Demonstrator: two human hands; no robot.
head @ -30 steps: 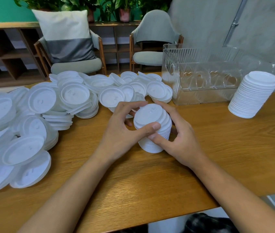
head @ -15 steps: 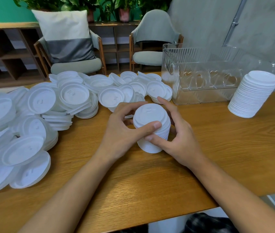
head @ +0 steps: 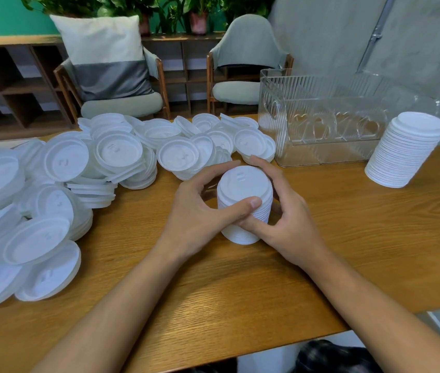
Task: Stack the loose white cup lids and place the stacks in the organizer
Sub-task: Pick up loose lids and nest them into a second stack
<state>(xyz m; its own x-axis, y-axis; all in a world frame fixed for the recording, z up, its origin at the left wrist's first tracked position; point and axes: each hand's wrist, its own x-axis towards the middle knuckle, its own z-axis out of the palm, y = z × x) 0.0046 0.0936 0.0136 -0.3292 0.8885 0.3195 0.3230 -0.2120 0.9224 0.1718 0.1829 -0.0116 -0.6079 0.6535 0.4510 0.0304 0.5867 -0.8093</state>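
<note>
At the centre of the wooden table [head: 361,251] a short stack of white lids [head: 244,181] stands upright, its base flat on the wood. The left hand [head: 197,219] is wrapped round it from the 9 o'clock side, thumb laid across the near face and fingers curling behind. The right hand [head: 291,227] clamps it from the 3 o'clock side, fingers arched by the far rim and thumb tucked low on the near face, just under the left thumb. Both hands are closed on this one stack. The top lid carries a small embossed mark of two short bars, not legible as lettering. From 9 o'clock round to 12 o'clock lies a heap of loose lids [head: 62,162], overlapping and tilted. Several bear raised marks too soft to read. At 1 o'clock stands the clear ribbed organizer [head: 318,103], with heart-shaped cut-outs in an inner panel. At 2 o'clock a taller stack [head: 404,154] sits on the table by the organizer's right end, leaning slightly; whether the two touch cannot be told. Beyond the table, at 11 and 12 o'clock, stand two padded chairs [head: 240,92], the left one bearing a white-and-grey cushion [head: 105,55], before a low wooden shelf [head: 11,84] topped with potted plants [head: 170,12].
</note>
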